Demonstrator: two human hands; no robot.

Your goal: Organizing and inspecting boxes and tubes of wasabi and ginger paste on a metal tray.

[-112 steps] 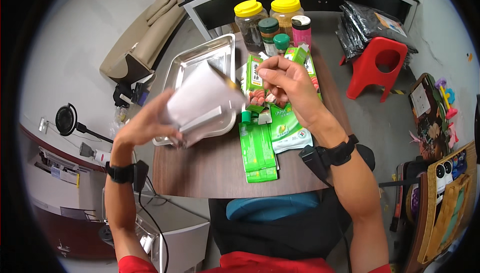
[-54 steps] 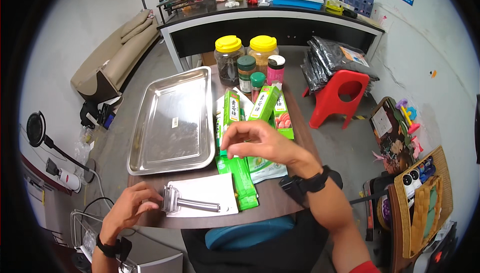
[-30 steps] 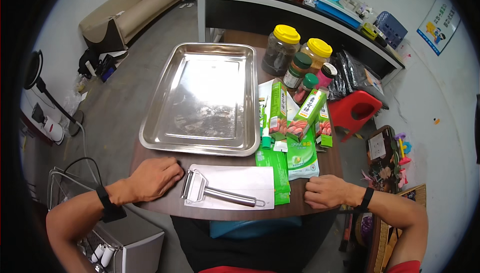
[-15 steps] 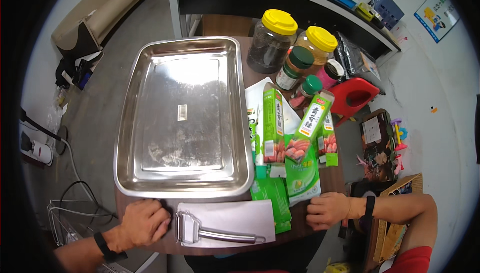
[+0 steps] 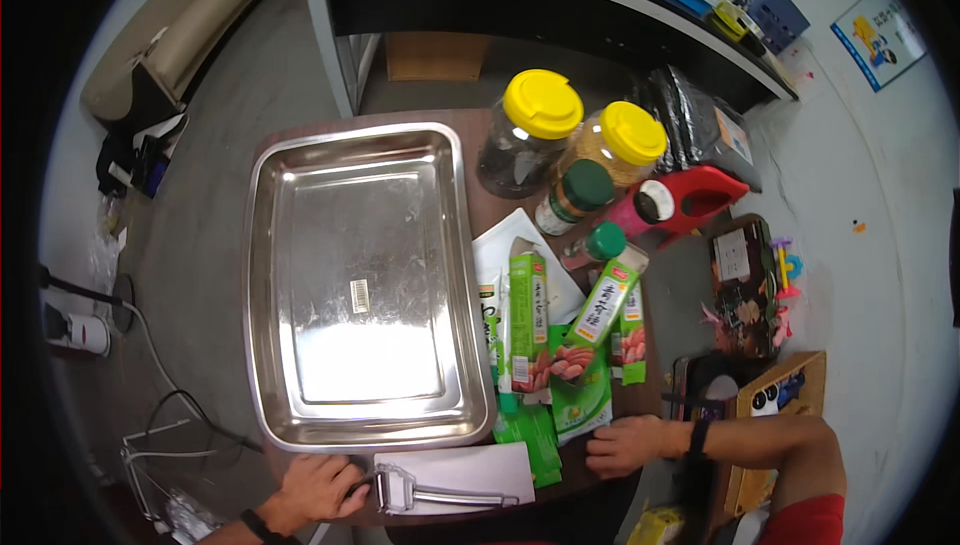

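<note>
A large rectangular stainless steel tray covers the left of the small brown table. Close to its front edge rests my left hand, fingers loosely curled in, with no object visible in them. Just right of that hand, a metal Y-shaped peeler lies on a pale flat packet or sheet. My right hand sits closed on the table's front right edge, beside a green bag and a green packet. Above these lie green food boxes, one tilted.
Two yellow-lidded jars stand at the back right, with a green-lidded spice jar, a smaller one and a pink bottle before them. A red plastic object is beyond. A black desk stands behind.
The view has shifted, so the table and tray appear lower in the picture. Both hands stay by the table's front edge; the left looks a little less tightly curled.
</note>
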